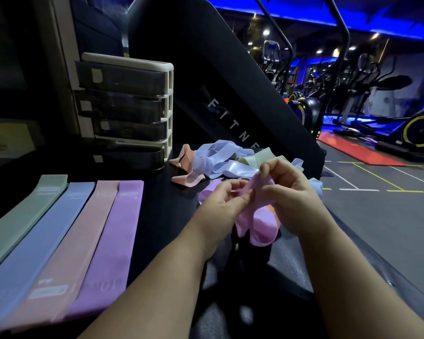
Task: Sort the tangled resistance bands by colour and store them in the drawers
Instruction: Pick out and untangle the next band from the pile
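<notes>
Both hands work a purple band loose over the dark bench.

Drawer unit stands at the back left, drawers closed; four flat bands, green, blue, pink, purple, lie side by side left; tangled pile sits behind the hands. Left hand and right hand each pinch the purple band, lifted, loops drooping.

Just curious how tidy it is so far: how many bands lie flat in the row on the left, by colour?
Green band: 1
Blue band: 1
Pink band: 1
Purple band: 1
Total: 4
</notes>
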{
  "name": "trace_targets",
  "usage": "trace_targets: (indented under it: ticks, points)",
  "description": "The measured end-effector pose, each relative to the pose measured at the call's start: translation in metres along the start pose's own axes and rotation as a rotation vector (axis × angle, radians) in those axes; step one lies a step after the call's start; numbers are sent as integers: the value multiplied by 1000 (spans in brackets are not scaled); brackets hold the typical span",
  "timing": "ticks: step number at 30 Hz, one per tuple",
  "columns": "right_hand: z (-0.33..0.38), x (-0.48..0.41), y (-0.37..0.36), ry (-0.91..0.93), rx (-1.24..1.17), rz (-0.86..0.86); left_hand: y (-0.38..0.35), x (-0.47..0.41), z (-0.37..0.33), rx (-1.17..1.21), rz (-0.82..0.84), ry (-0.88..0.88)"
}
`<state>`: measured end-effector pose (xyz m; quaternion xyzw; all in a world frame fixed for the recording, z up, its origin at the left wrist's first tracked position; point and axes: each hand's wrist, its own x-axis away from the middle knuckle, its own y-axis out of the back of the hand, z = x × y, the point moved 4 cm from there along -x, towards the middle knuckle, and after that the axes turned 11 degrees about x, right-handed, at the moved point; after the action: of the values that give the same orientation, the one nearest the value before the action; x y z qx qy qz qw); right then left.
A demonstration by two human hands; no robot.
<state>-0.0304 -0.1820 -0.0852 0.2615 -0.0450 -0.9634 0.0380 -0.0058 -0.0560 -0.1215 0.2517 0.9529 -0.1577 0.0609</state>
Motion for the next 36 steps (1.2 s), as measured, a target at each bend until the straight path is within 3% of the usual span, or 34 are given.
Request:
trace_targets:
  ticks: [5,8,13,21,29,36]
  points:
    - [-2,-1,18,-53,30,-139,1,-3,7,-132,29,14]
    - [-8,-2,23,-96,43,-232,0,-2,7,-84,27,23]
    - [-13,-5,6,-194,-125,-160,0,-2,7,0,-30,8]
    - [-20,-4,5,-313,-121,-143,2,-5,8,-19,-69,-7]
    - [-14,-5,11,-229,-151,-263,-5,1,7,5,16,72]
    - [-17,-5,33,-207,-196,-504,-2,2,11,-92,30,131]
